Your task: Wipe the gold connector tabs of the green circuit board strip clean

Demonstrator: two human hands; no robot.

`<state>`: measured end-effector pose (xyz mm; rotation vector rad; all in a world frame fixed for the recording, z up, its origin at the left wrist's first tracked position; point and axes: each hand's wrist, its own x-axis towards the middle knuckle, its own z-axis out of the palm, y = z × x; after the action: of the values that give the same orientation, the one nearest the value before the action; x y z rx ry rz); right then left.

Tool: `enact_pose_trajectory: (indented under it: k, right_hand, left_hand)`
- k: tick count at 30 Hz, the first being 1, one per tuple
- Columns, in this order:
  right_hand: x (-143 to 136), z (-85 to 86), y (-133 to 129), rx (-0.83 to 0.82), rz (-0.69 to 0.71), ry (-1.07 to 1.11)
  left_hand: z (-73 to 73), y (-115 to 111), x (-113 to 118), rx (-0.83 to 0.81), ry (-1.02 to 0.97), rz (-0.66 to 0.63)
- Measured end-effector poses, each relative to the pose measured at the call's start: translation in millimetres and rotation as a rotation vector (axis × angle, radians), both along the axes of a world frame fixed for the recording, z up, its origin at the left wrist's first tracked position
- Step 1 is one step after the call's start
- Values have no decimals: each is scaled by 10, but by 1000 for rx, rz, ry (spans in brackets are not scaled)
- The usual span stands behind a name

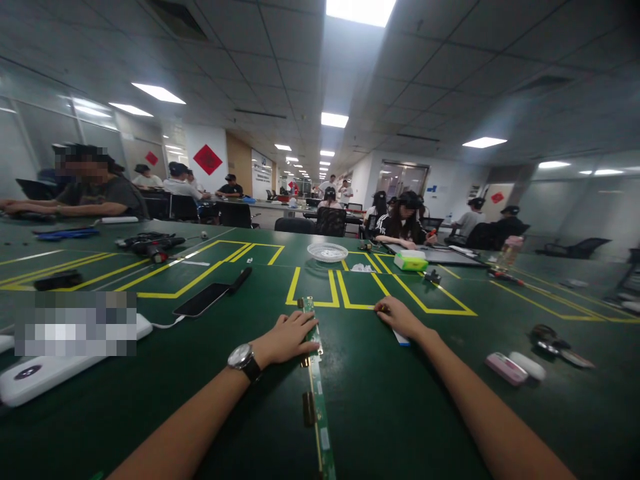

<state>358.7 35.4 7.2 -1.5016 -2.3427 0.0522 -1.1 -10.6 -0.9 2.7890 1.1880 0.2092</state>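
A long, narrow green circuit board (pixel 320 400) lies lengthwise toward me on the green table. It has brown-gold flex tabs (pixel 309 408) along its left edge. My left hand (pixel 287 339), with a wristwatch above it, rests on the board's far part, its fingers stretched across the strip and the thumb lower down. To the right, my right hand (pixel 400 318) is on the tabletop with fingers pinched together. Something small and dark shows at its fingertips, too hidden to name. A flat white strip with a blue end (pixel 401 339) sticks out beneath that hand.
A white power bank (pixel 75 373) is wired to a black phone (pixel 205 300) on the left. Ahead stand a white basket (pixel 327 252) and a green tissue pack (pixel 411 260). Small cases (pixel 506 369) and keys (pixel 550 340) lie right. Other people sit around the room.
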Motion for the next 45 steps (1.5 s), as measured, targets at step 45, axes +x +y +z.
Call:
enact_pose_trajectory:
  k: [45]
  right_hand:
    - [-1311,-147,-446,145,384,134]
  left_hand:
    - [70,-56,30,-47,6,24]
